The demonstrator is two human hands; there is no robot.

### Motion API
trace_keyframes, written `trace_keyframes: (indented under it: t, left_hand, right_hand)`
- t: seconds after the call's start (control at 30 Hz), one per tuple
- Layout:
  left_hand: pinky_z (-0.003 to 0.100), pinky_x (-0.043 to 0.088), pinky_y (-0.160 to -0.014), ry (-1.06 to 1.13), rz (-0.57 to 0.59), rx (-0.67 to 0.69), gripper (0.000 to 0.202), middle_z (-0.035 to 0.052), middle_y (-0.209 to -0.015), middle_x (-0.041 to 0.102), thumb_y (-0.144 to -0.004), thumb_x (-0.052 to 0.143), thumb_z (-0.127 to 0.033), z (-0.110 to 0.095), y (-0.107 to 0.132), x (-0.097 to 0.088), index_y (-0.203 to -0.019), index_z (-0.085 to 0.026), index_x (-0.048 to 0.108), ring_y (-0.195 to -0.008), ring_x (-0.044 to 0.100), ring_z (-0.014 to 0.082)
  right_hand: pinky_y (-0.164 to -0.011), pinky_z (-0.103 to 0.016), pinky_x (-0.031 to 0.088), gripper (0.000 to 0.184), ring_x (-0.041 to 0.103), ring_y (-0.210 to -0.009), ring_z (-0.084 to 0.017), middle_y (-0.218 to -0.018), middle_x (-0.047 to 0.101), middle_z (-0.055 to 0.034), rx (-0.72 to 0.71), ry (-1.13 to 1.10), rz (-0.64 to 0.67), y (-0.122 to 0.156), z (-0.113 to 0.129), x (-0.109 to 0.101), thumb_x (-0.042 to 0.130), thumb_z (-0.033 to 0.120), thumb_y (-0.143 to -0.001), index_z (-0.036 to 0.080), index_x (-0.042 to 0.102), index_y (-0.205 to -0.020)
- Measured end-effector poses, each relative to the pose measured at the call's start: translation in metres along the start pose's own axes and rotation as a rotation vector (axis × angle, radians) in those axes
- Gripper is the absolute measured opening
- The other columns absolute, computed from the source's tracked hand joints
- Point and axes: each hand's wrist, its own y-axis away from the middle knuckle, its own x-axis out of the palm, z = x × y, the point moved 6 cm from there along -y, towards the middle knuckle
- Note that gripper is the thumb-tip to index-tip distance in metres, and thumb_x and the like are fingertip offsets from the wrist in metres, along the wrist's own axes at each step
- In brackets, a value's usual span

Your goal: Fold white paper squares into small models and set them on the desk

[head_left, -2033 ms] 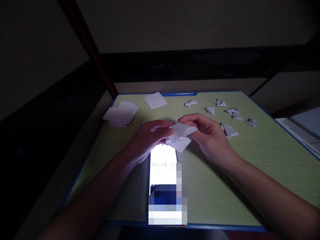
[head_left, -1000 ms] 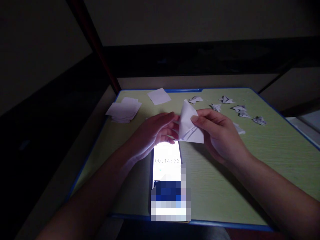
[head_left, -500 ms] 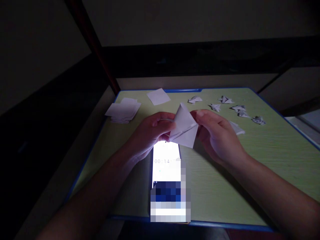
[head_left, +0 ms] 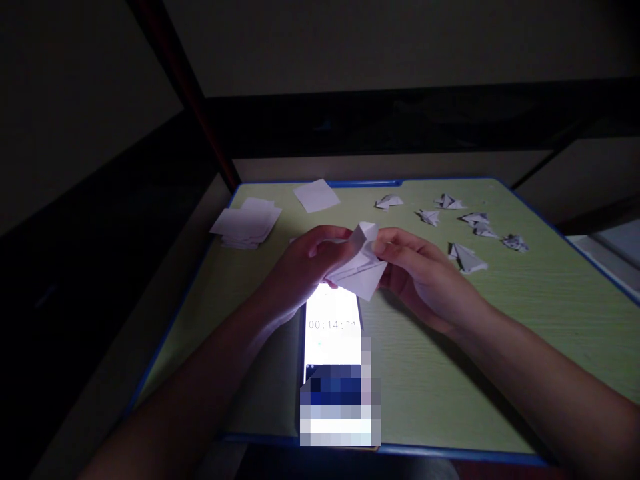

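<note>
A partly folded white sheet of paper [head_left: 361,277] is held up between my two hands, above the top of a lit phone [head_left: 333,327]. My left hand [head_left: 313,267] is closed on the paper's left side, its thumb lying along the near face. On the right, my right hand [head_left: 417,270] pinches the paper, with the thumb pressing on the upper flap. That flap bends upward and gapes slightly at its top. The fingers behind the paper are mostly hidden. Just beyond my right hand lies a folded paper piece [head_left: 469,259].
A stack of white paper squares [head_left: 247,223] sits at the table's far left, with a single square [head_left: 317,195] near the back edge. Several small folded paper shapes [head_left: 429,217] lie at the back right. The green table [head_left: 525,347] has a blue rim.
My right thumb has moved left onto the paper's upper flap, which is now bent over rather than standing as a point. My right hand's shift uncovers more of the folded piece behind it.
</note>
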Motion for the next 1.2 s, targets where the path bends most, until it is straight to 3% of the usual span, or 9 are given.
trace_keyframes:
  t: [0.1, 0.2, 0.4, 0.57, 0.73, 0.97, 1.2]
  left_hand:
    - [0.020, 0.044, -0.052, -0.053, 0.039, 0.050, 0.039, 0.0041, -0.084, 0.065, -0.072, 0.071, -0.036, -0.003, 0.000, 0.004, -0.103, -0.016, 0.057, -0.071, 0.060, 0.0138]
    - [0.020, 0.047, -0.055, -0.087, 0.031, 0.104, 0.048, 0.0059, -0.091, 0.066, -0.067, 0.075, -0.028, -0.004, 0.000, 0.005, -0.108, -0.017, 0.053, -0.078, 0.063, 0.0162]
    - [0.021, 0.051, -0.055, -0.185, -0.085, 0.177, 0.023, 0.0063, -0.091, 0.065, -0.079, 0.060, -0.027, -0.004, -0.001, -0.002, -0.099, -0.016, 0.053, -0.081, 0.063, 0.0167]
    - [0.022, 0.050, -0.061, -0.223, -0.134, 0.247, 0.013, 0.0025, -0.081, 0.065, -0.079, 0.059, -0.022, -0.012, 0.001, -0.004, -0.090, -0.016, 0.057, -0.078, 0.062, 0.0139]
    - [0.023, 0.049, -0.059, -0.188, -0.147, 0.246, 0.013, 0.0016, -0.077, 0.065, -0.078, 0.060, -0.024, -0.013, 0.001, -0.008, -0.088, -0.016, 0.059, -0.075, 0.062, 0.0140]
    - [0.026, 0.051, -0.073, -0.220, -0.183, 0.216, 0.014, 0.0054, -0.088, 0.069, -0.075, 0.064, -0.022, -0.008, 0.000, -0.008, -0.085, -0.014, 0.059, -0.083, 0.064, 0.0149]
    - [0.026, 0.050, -0.069, -0.313, -0.223, 0.221, 0.010, 0.0042, -0.082, 0.068, -0.076, 0.061, -0.023, -0.014, 0.005, -0.004, -0.081, -0.014, 0.060, -0.078, 0.063, 0.0147]
  right_hand:
    - [-0.050, -0.020, 0.043, 0.008, 0.052, -0.058, -0.009, -0.068, 0.061, 0.0002, -0.021, 0.026, -0.020, 0.000, 0.002, -0.002, 0.071, 0.024, -0.074, 0.018, 0.066, -0.074]
    - [-0.048, -0.021, 0.041, 0.008, 0.052, -0.060, -0.009, -0.070, 0.060, 0.0007, -0.039, 0.042, -0.029, -0.001, 0.004, -0.003, 0.072, 0.022, -0.072, 0.019, 0.065, -0.073]
    - [-0.048, -0.021, 0.038, 0.011, 0.048, -0.058, -0.010, -0.067, 0.058, 0.0023, -0.060, 0.058, 0.004, -0.002, 0.002, -0.003, 0.074, 0.019, -0.068, 0.021, 0.064, -0.073]
    - [-0.049, -0.021, 0.039, 0.014, 0.049, -0.061, -0.010, -0.067, 0.057, 0.0020, -0.039, 0.061, 0.009, -0.001, 0.000, -0.002, 0.075, 0.017, -0.066, 0.021, 0.067, -0.077]
    - [-0.052, -0.022, 0.042, 0.014, 0.051, -0.064, -0.011, -0.070, 0.059, 0.0016, -0.033, 0.035, 0.052, 0.000, 0.001, 0.002, 0.073, 0.016, -0.066, 0.021, 0.066, -0.078]
    - [-0.054, -0.024, 0.042, 0.002, 0.052, -0.063, -0.012, -0.071, 0.059, 0.0002, -0.027, 0.004, 0.064, -0.004, -0.004, 0.000, 0.066, 0.021, -0.074, 0.022, 0.064, -0.074]
    - [-0.055, -0.026, 0.041, 0.019, 0.050, -0.057, -0.012, -0.062, 0.059, 0.0020, 0.022, 0.114, 0.083, -0.003, -0.009, 0.001, 0.078, 0.031, -0.065, 0.022, 0.066, -0.077]
